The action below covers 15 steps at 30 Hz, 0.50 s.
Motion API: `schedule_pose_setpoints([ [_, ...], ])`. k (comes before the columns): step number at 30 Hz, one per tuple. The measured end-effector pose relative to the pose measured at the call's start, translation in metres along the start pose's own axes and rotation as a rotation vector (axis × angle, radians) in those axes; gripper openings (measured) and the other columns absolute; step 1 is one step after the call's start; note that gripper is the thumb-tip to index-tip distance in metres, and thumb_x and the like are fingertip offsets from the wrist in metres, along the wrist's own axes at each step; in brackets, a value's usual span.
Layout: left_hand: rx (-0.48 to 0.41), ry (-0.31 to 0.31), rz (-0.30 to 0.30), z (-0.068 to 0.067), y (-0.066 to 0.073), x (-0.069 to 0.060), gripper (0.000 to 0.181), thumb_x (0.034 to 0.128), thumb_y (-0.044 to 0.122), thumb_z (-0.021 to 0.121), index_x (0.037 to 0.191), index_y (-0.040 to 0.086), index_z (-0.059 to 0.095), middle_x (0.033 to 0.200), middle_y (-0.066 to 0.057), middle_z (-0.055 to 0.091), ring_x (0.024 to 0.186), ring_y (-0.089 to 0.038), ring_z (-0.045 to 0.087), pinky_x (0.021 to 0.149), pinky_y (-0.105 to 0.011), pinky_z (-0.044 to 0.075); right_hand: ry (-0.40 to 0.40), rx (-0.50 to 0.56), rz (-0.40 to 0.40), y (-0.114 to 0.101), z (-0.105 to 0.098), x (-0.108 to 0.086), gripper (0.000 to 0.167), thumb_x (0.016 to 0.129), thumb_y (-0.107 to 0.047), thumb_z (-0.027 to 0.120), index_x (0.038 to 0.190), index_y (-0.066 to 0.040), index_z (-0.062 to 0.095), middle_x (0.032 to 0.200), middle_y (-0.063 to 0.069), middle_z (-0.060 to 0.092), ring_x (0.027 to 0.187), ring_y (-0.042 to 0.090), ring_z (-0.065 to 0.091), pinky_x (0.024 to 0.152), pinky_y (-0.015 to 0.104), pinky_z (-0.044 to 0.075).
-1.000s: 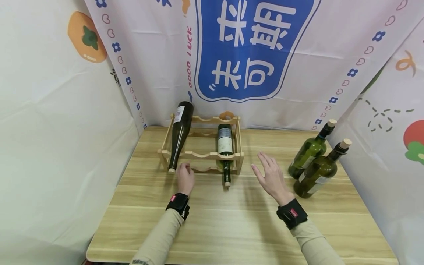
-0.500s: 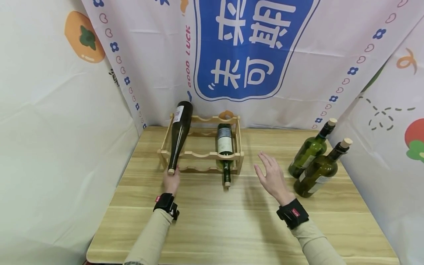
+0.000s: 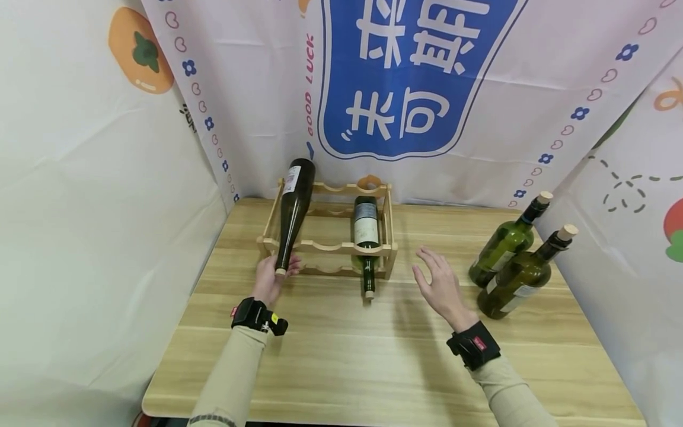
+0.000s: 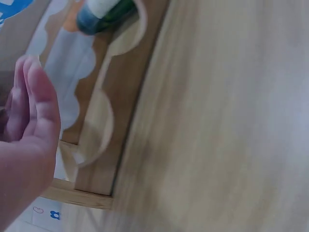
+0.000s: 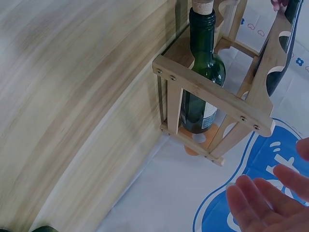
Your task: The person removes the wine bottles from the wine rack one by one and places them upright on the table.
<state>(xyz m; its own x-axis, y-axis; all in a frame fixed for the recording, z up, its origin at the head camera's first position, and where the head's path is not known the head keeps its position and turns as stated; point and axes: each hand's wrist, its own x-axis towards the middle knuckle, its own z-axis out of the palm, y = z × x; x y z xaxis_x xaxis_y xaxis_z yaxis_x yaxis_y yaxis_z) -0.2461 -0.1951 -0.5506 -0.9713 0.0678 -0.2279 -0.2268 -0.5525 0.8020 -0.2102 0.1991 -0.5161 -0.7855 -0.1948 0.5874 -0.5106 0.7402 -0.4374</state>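
Note:
A dark wine bottle [image 3: 296, 198] lies tilted on the top left of the wooden wine rack [image 3: 326, 248], its corked neck pointing toward me. My left hand [image 3: 269, 277] is at that neck, partly behind it, with fingertips showing on its right side. In the left wrist view the fingers [image 4: 44, 104] look fairly straight; whether they touch the glass is hidden. A green wine bottle [image 3: 366, 228] lies in the rack's lower right place, cork forward. Right of the rack, my right hand [image 3: 441, 290] hovers with spread, relaxed fingers, holding nothing.
Two corked green wine bottles, a rear one [image 3: 501, 249] and a front one [image 3: 516, 281], stand upright on the right of the wooden table [image 3: 341, 362]. A printed cloth [image 3: 277, 107] hangs close behind the rack, and side cloths flank the table.
My left hand has moved from the right of the dark bottle's neck, leftward beneath it, then slightly up, its fingers straightening. The right hand stays nearly still. The head view has shifted a little.

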Motion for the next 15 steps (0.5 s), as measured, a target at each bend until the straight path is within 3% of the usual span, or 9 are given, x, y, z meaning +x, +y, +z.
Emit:
schedule_pose_setpoints([
  [4,0.0,-0.135,-0.08,0.0,0.011,-0.003,0.042,0.1073,0.024,0.026,0.122,-0.009,0.046,0.093,-0.009,0.072,0.082,-0.019,0.07,0.075,-0.028,0.057,0.005,0.004,-0.008,0.0,0.001,0.001,0.032,0.088,-0.009,0.067,0.117,0.005,0.062,0.126,0.024,0.06,0.113,0.039,0.058,0.094,0.053,0.05],
  [8,0.001,-0.217,-0.14,0.001,0.018,-0.004,0.047,0.1065,0.036,0.026,0.112,-0.002,0.054,0.093,-0.006,0.071,0.084,-0.018,0.069,0.079,-0.028,0.056,0.004,0.003,-0.005,-0.001,0.004,0.0,0.03,0.087,-0.007,0.068,0.113,0.006,0.064,0.123,0.025,0.061,0.112,0.04,0.059,0.093,0.054,0.051],
  [12,-0.001,-0.214,-0.149,0.006,0.022,-0.003,0.052,0.1042,0.045,0.032,0.109,-0.001,0.055,0.084,-0.004,0.068,0.077,-0.015,0.066,0.076,-0.026,0.056,-0.011,0.006,0.001,-0.003,0.006,0.001,0.028,0.087,-0.008,0.068,0.111,0.006,0.065,0.122,0.024,0.062,0.113,0.04,0.059,0.093,0.054,0.051],
  [15,-0.02,-0.167,-0.139,0.008,0.022,-0.002,0.049,0.1023,0.043,0.04,0.108,-0.003,0.056,0.075,-0.003,0.064,0.071,-0.014,0.063,0.071,-0.026,0.056,-0.025,0.01,0.003,-0.005,0.008,0.003,0.027,0.087,-0.008,0.068,0.111,0.005,0.066,0.12,0.023,0.063,0.112,0.039,0.059,0.093,0.053,0.052],
])
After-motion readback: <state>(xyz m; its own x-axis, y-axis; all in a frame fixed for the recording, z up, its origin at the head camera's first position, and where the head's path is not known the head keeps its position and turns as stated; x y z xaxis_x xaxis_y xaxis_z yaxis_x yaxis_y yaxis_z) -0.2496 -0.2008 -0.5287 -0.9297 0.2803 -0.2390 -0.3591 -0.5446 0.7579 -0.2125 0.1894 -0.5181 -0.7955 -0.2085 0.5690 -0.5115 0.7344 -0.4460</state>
